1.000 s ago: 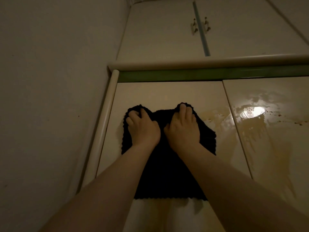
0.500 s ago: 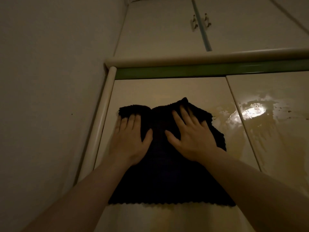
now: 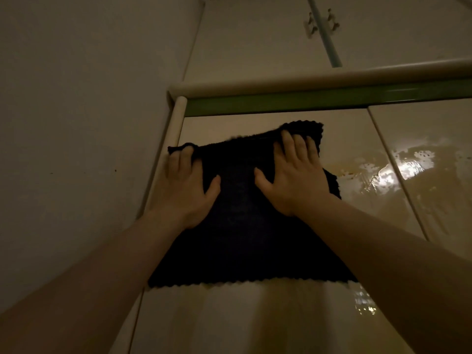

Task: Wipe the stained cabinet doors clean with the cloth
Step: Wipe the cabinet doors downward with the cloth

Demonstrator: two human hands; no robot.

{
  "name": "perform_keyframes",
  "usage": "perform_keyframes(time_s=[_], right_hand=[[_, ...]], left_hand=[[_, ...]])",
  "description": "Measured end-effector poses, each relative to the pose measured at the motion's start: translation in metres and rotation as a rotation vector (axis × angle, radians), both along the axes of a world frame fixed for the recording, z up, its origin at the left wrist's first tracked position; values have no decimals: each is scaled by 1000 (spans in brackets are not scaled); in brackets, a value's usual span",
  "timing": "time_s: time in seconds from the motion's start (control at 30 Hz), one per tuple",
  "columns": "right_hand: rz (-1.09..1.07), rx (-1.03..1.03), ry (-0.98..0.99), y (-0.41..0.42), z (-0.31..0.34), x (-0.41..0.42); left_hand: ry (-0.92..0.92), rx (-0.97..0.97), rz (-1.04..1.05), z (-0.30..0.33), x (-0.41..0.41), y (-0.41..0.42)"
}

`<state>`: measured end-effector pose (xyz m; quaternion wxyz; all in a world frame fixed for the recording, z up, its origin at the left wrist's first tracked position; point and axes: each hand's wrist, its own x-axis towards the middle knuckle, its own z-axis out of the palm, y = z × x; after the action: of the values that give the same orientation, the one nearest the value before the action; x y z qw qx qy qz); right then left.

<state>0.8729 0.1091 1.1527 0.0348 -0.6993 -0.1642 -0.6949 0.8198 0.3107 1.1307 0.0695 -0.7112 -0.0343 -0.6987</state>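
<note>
A dark cloth [image 3: 245,221] lies spread flat against the left cabinet door [image 3: 229,318], filling the middle of the frame; it is roughly square, with its slightly longer axis running from the lower centre towards the upper centre, its scalloped bottom edge level across the lower middle and its top edge slanting up towards the right. The left hand [image 3: 184,190] presses on the cloth's left side with fingers straight and close together, thumb spread out to the right, fingertips at the cloth's upper left corner beside the pale rounded side rail [image 3: 166,154]; its grip is open and curls round nothing. The right hand [image 3: 296,180] lies flat on the cloth's upper right part, fingers straight and pointing up towards the top edge, thumb splayed left; that grip is likewise open, only pressing. A green strip [image 3: 306,100] runs across above the door under a pale rounded rail [image 3: 306,79]. To the right, the right cabinet door [image 3: 421,175] shows wet brownish streaks and a bright glare. Two small handles [image 3: 321,21] sit on the upper cabinet at the top of the frame. A plain wall [image 3: 76,123] fills the left side
</note>
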Motion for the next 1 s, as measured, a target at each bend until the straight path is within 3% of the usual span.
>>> perform_keyframes(time_s=[0.1,0.23,0.4,0.53,1.0], right_hand=[[-29,-15,-68,3,1,2],[-3,-8,34,1,-1,5],[90,16,17,0,0,4],[105,15,8,-2,1,2],[173,-170,28,-13,-38,4]], left_hand=[[-64,148,124,4,-2,3],[-63,236,216,9,-4,4],[78,16,-89,7,-1,9],[30,24,-265,7,2,10],[67,-42,-150,-33,10,14]])
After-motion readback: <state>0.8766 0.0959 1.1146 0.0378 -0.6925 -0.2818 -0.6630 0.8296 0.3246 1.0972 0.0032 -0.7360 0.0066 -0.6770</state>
